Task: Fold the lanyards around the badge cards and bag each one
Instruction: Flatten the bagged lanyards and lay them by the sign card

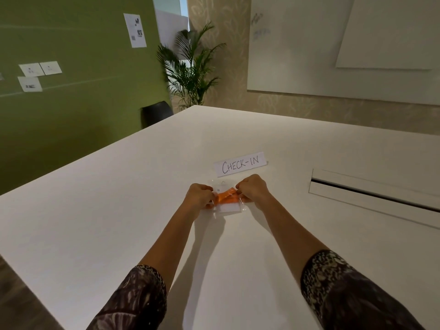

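Working at the wide white table (142,186), just before a CHECK-IN sign (240,164), I pinched 1 clear bag (241,209) at both ends, left hand (198,195) and right hand (253,189), probably to keep it flat. Between my 2 grips lay the white badge card (227,207), banded by its folded orange lanyard (226,196).

— Where does your camera look from?
— Your head: wide-angle, facing forward and down over the white table (119,186).
— How near?
— Near enough that you can read the CHECK-IN sign (240,163).
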Demonstrator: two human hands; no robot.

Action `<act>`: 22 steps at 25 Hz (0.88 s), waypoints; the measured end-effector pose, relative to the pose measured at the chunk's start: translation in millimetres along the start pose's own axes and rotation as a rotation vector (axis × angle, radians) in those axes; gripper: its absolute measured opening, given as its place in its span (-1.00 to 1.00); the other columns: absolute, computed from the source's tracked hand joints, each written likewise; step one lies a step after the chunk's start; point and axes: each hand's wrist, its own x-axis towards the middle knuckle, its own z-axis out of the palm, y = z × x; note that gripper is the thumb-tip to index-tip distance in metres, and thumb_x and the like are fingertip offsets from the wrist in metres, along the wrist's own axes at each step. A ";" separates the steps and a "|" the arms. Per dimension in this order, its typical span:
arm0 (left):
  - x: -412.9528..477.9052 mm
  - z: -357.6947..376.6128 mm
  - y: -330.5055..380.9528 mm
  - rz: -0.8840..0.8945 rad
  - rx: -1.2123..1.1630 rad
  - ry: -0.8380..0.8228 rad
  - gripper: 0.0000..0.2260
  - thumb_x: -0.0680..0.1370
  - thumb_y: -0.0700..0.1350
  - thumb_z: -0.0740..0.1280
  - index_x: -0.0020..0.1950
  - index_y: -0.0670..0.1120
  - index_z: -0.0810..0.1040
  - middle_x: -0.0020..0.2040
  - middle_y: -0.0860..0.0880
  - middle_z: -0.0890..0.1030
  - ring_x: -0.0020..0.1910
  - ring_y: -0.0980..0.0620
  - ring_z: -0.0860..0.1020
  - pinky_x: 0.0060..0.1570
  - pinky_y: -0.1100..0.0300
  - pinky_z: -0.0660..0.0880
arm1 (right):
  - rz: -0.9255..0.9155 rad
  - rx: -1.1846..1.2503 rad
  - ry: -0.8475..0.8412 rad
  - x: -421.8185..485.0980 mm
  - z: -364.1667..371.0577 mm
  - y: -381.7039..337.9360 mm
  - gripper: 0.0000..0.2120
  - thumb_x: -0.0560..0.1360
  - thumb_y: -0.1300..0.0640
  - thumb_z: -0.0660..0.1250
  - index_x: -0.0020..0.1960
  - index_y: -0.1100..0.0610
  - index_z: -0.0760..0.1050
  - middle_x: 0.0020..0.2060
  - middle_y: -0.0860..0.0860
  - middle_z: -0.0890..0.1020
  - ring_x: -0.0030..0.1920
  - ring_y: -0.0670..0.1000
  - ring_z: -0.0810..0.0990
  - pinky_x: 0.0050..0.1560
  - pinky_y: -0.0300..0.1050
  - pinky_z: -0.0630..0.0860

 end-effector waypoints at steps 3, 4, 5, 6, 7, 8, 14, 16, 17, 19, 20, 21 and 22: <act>6.3 -4.1 -2.6 -0.004 0.010 0.010 -0.83 0.48 -0.40 0.35 0.04 -0.27 0.60 0.02 -0.28 0.61 -0.03 -0.21 0.61 0.03 -0.01 0.60 | 0.006 0.006 0.005 4.1 5.4 0.4 -0.75 0.41 0.33 0.25 0.03 0.41 0.58 -0.07 0.31 0.67 -0.05 0.28 0.67 0.00 0.19 0.62; 6.7 -5.0 -3.1 -0.005 0.022 0.010 -0.87 0.48 -0.40 0.34 -0.05 -0.23 0.60 -0.02 -0.28 0.60 -0.10 -0.19 0.60 0.03 -0.02 0.59 | 0.002 0.007 0.006 5.6 6.4 1.3 -0.75 0.41 0.32 0.25 0.02 0.40 0.59 -0.08 0.31 0.67 -0.05 0.28 0.66 0.02 0.20 0.61; 8.5 -5.9 -4.4 -0.004 0.035 0.009 -0.88 0.48 -0.40 0.34 -0.13 -0.20 0.58 -0.07 -0.27 0.60 -0.16 -0.18 0.59 0.03 -0.03 0.58 | -0.004 0.008 0.007 6.5 7.2 2.3 -0.75 0.42 0.32 0.24 0.01 0.40 0.59 -0.10 0.30 0.68 -0.04 0.27 0.66 0.03 0.19 0.60; 9.4 -6.5 -4.7 -0.004 0.056 0.004 -0.87 0.48 -0.40 0.34 -0.19 -0.19 0.58 -0.10 -0.27 0.60 -0.20 -0.16 0.58 0.03 -0.02 0.58 | -0.010 0.005 0.008 7.4 8.1 3.6 -0.76 0.42 0.32 0.24 0.00 0.39 0.59 -0.11 0.29 0.68 -0.05 0.25 0.66 0.04 0.19 0.60; 10.9 -6.8 -6.2 -0.001 0.071 0.001 -0.84 0.47 -0.40 0.34 -0.25 -0.18 0.57 -0.13 -0.26 0.60 -0.22 -0.15 0.57 0.03 -0.01 0.58 | -0.014 0.000 0.010 7.6 8.4 4.9 -0.77 0.43 0.31 0.24 -0.01 0.39 0.60 -0.12 0.28 0.68 -0.05 0.24 0.66 0.04 0.18 0.60; 12.3 -6.7 -7.7 -0.005 0.087 0.002 -0.80 0.47 -0.40 0.34 -0.29 -0.16 0.57 -0.15 -0.26 0.60 -0.23 -0.15 0.58 0.03 -0.01 0.58 | -0.014 0.003 0.012 7.9 8.4 6.7 -0.77 0.43 0.31 0.24 -0.02 0.38 0.60 -0.13 0.28 0.68 -0.06 0.24 0.67 0.03 0.17 0.60; 12.4 -4.1 -10.7 0.062 0.235 0.061 -0.93 0.47 -0.29 0.35 -0.22 -0.20 0.56 -0.23 -0.20 0.56 -0.19 -0.14 0.55 0.01 -0.03 0.56 | -0.007 0.069 0.047 8.2 3.1 17.7 -0.74 0.46 0.32 0.17 0.00 0.35 0.59 -0.10 0.24 0.68 -0.21 0.15 0.67 -0.05 0.08 0.65; 7.1 -1.7 -10.8 0.119 0.358 0.103 -0.82 0.49 -0.17 0.38 0.06 -0.18 0.58 -0.02 -0.17 0.60 0.00 -0.15 0.58 0.02 0.08 0.48 | -0.045 0.019 0.077 5.6 0.1 19.1 -0.73 0.46 0.32 0.17 0.03 0.33 0.60 -0.06 0.22 0.67 -0.11 0.18 0.66 0.00 0.09 0.63; 4.9 0.3 -10.7 0.153 0.443 0.127 -0.68 0.50 -0.12 0.37 0.22 -0.18 0.53 0.12 -0.15 0.60 0.09 -0.13 0.56 0.04 0.13 0.43 | -0.072 -0.028 0.099 3.8 -1.8 19.8 -0.72 0.45 0.32 0.17 0.06 0.33 0.59 -0.03 0.22 0.66 -0.03 0.20 0.65 0.06 0.09 0.61; -2.4 5.6 -6.8 0.264 0.608 0.171 -0.63 0.53 -0.05 0.33 0.30 -0.17 0.47 0.21 -0.13 0.58 0.10 -0.10 0.53 0.01 0.14 0.39 | -0.126 -0.136 0.135 -2.1 -5.2 21.1 -0.68 0.45 0.30 0.20 0.14 0.26 0.58 0.09 0.17 0.64 0.12 0.18 0.59 0.16 -0.01 0.53; -7.3 10.2 -4.0 0.317 0.681 0.184 -0.65 0.54 -0.03 0.30 0.27 -0.17 0.48 0.19 -0.13 0.58 0.11 -0.11 0.52 0.01 0.12 0.40 | -0.155 -0.197 0.147 -6.2 -7.0 22.8 -0.67 0.47 0.27 0.21 0.19 0.21 0.56 0.14 0.13 0.62 0.17 0.16 0.56 0.17 -0.05 0.48; -9.8 15.1 -2.2 0.374 0.752 0.193 -0.67 0.56 -0.01 0.27 0.24 -0.17 0.48 0.16 -0.14 0.58 0.13 -0.13 0.52 0.03 0.08 0.43 | -0.185 -0.262 0.158 -9.5 -8.1 25.5 -0.66 0.49 0.24 0.20 0.23 0.17 0.53 0.17 0.12 0.60 0.18 0.15 0.55 0.16 -0.06 0.46; -13.3 20.7 0.2 0.424 0.809 0.190 -0.68 0.57 0.00 0.24 0.22 -0.16 0.48 0.15 -0.14 0.57 0.16 -0.14 0.51 0.07 0.04 0.45 | -0.211 -0.328 0.171 -12.4 -9.2 28.8 -0.66 0.51 0.21 0.19 0.26 0.14 0.50 0.17 0.14 0.58 0.16 0.15 0.55 0.13 -0.06 0.46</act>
